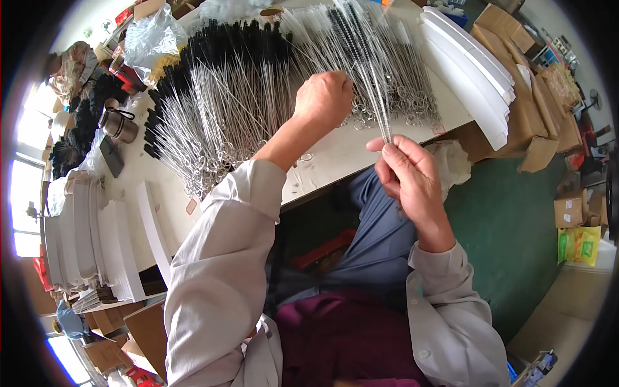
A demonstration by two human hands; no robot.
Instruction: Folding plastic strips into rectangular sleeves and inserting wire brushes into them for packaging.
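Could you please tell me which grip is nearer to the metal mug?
Left. The left grip is to the right of the metal mug, across the black-bristled brushes; the right grip, holding thin brushes, is farther right, by the table's near edge.

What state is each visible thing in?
Right hand, closed on the held brushes
Held brushes, gathered at the hand, spreading toward the far end
Left hand, fingers curled; can't tell if gripping
Black-bristled brushes, densely heaped, ring ends toward the person
White strips on the right, stacked
Clear plastic bag, crumpled
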